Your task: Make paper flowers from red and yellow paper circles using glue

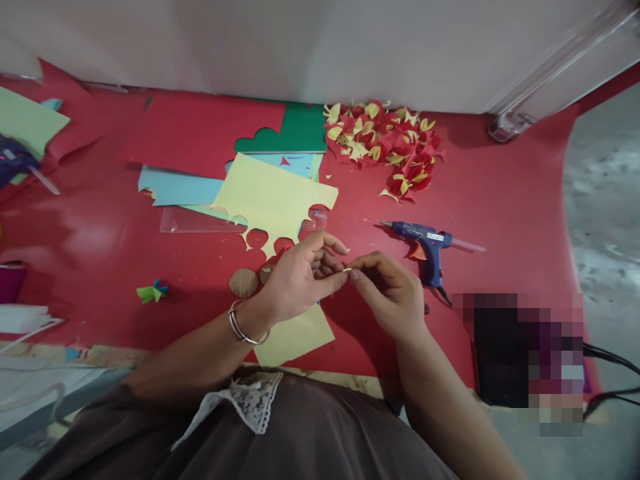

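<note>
A small pale-yellow paper piece [347, 270] is pinched between the fingertips of both hands, above the table's front middle. My left hand [300, 277] meets it with thumb and fingers, the index finger raised. From the other side my right hand [393, 293] grips it between thumb and index finger. Most of the piece is hidden by the fingertips. Beneath and beside my left hand lie a yellow paper sheet [295, 337] and a brown disc [243, 283]. Beyond it is a yellow sheet with rounded cut-outs [270, 193]. A blue hot glue gun [423, 240] rests right of my right hand.
Red and yellow paper cuttings [385, 140] are heaped at the back of the red table [505, 220]. Red sheet [200, 133], green sheet [305, 127] and light-blue paper [185, 187] lie at the back left. A green-and-blue paper shape [153, 292] sits left. Another glue gun [15, 160] is at the edge.
</note>
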A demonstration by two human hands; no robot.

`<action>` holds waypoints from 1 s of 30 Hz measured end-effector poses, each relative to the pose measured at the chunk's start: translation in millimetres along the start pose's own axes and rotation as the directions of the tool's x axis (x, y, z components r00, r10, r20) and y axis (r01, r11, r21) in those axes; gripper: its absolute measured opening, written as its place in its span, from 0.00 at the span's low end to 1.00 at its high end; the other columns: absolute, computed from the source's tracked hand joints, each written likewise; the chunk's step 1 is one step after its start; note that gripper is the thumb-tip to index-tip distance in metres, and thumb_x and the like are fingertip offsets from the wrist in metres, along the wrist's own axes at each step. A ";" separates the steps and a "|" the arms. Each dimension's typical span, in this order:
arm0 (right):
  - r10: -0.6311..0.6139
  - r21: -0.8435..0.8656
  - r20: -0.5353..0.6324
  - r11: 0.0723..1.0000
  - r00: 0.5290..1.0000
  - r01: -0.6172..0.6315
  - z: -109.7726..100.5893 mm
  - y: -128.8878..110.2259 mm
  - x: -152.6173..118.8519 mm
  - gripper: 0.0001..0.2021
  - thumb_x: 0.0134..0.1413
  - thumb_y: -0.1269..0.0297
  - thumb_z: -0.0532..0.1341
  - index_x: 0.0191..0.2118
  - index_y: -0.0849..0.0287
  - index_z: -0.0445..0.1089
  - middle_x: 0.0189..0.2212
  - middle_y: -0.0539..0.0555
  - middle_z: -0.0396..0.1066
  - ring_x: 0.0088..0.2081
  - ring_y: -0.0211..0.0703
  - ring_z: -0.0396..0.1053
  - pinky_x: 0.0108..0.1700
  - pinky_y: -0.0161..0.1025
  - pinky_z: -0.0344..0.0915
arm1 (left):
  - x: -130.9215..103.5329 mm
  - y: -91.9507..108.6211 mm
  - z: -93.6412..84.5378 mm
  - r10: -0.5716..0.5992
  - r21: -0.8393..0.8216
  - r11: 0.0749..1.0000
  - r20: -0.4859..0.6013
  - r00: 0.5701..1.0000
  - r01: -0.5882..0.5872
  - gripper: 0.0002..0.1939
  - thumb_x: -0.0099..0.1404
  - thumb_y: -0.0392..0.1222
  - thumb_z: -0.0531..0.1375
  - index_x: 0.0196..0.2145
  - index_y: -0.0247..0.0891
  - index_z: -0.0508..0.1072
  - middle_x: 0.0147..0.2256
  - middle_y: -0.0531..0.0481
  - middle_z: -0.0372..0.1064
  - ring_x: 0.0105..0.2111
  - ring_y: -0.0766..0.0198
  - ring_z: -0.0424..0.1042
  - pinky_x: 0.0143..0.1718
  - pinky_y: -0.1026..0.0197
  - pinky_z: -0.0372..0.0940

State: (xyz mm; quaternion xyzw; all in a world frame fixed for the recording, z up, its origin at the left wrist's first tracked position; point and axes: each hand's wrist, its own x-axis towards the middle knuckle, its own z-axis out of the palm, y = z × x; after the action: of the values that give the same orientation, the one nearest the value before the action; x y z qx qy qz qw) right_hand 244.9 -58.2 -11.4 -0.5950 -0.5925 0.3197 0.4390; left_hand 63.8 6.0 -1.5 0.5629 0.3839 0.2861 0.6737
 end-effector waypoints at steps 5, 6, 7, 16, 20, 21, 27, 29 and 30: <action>0.112 0.138 0.010 0.984 0.994 -0.112 0.7 3.9 -0.5 0.04 0.66 0.63 0.66 0.39 0.55 0.78 0.29 0.47 0.77 0.26 0.35 0.68 0.29 0.35 0.64 | 1.0 -3.0 -1.3 -0.039 -0.078 0.996 0.006 0.999 0.039 0.17 0.61 0.38 0.71 0.43 0.40 0.69 0.30 0.53 0.74 0.31 0.67 0.76 0.35 0.64 0.72; 0.124 0.149 0.015 0.981 0.992 -0.125 0.4 4.5 -0.7 0.05 0.67 0.63 0.66 0.40 0.55 0.79 0.29 0.48 0.77 0.26 0.35 0.67 0.29 0.35 0.64 | 1.0 -3.7 -1.8 -0.047 -0.093 0.995 -0.002 0.999 0.047 0.17 0.61 0.38 0.72 0.43 0.40 0.68 0.30 0.53 0.74 0.31 0.67 0.76 0.35 0.64 0.73; 0.131 0.152 0.020 0.979 0.991 -0.132 0.1 5.1 -0.9 0.05 0.67 0.62 0.66 0.40 0.54 0.79 0.29 0.48 0.77 0.26 0.35 0.68 0.29 0.35 0.64 | 1.0 -4.2 -2.2 -0.053 -0.104 0.993 -0.014 0.999 0.051 0.18 0.60 0.38 0.72 0.43 0.40 0.68 0.30 0.54 0.75 0.30 0.67 0.77 0.36 0.64 0.73; 0.113 0.161 0.084 0.979 0.990 -0.125 0.5 9.1 -2.6 0.05 0.66 0.60 0.68 0.41 0.53 0.79 0.34 0.51 0.79 0.34 0.40 0.74 0.37 0.39 0.68 | -0.7 1.5 0.5 0.006 -0.018 1.000 -0.030 1.000 -0.006 0.15 0.62 0.35 0.69 0.42 0.40 0.67 0.31 0.55 0.72 0.30 0.69 0.74 0.34 0.66 0.71; 0.098 0.154 0.039 0.983 0.994 -0.103 1.3 7.5 -1.9 0.05 0.65 0.61 0.69 0.38 0.54 0.79 0.30 0.49 0.77 0.30 0.38 0.70 0.32 0.37 0.66 | -2.0 1.0 2.4 0.026 -0.022 0.999 0.010 1.000 -0.025 0.14 0.63 0.35 0.68 0.42 0.40 0.67 0.32 0.55 0.72 0.32 0.69 0.74 0.37 0.64 0.71; 0.100 0.160 0.030 0.982 0.995 -0.104 1.7 7.2 -1.8 0.05 0.64 0.61 0.69 0.37 0.54 0.79 0.29 0.49 0.76 0.29 0.38 0.69 0.32 0.37 0.65 | -2.1 0.6 2.7 0.023 -0.031 0.999 0.013 1.000 -0.023 0.14 0.63 0.35 0.68 0.42 0.40 0.67 0.31 0.55 0.72 0.32 0.69 0.74 0.36 0.64 0.71; 0.125 0.225 -0.014 0.967 0.992 -0.119 2.8 6.3 -1.7 0.03 0.62 0.63 0.69 0.37 0.55 0.79 0.30 0.50 0.78 0.30 0.38 0.71 0.32 0.36 0.67 | -1.7 -0.1 4.2 -0.021 -0.095 0.995 0.011 1.000 0.022 0.17 0.60 0.35 0.71 0.40 0.40 0.67 0.30 0.55 0.72 0.31 0.69 0.74 0.36 0.65 0.70; 0.143 0.243 -0.023 0.961 0.990 -0.133 2.5 5.4 -1.4 0.03 0.62 0.63 0.69 0.37 0.55 0.79 0.29 0.49 0.78 0.28 0.37 0.69 0.30 0.35 0.66 | -1.7 0.3 4.5 -0.034 -0.111 0.993 0.012 0.999 0.035 0.18 0.59 0.36 0.72 0.40 0.40 0.67 0.30 0.55 0.73 0.31 0.68 0.74 0.36 0.65 0.71; 0.153 0.249 -0.027 0.958 0.988 -0.142 2.2 4.8 -1.3 0.03 0.62 0.63 0.69 0.37 0.55 0.79 0.28 0.48 0.77 0.26 0.36 0.68 0.29 0.35 0.65 | -1.7 0.4 4.5 -0.042 -0.117 0.992 0.014 0.999 0.044 0.18 0.59 0.36 0.72 0.40 0.40 0.67 0.30 0.55 0.73 0.31 0.68 0.75 0.36 0.64 0.71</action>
State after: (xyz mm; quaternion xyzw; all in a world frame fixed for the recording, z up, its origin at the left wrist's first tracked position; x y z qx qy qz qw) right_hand 244.8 -58.8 -16.9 -0.5856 -0.4918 0.4089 0.4981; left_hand 66.7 2.3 -0.4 0.5156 0.3747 0.2904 0.7137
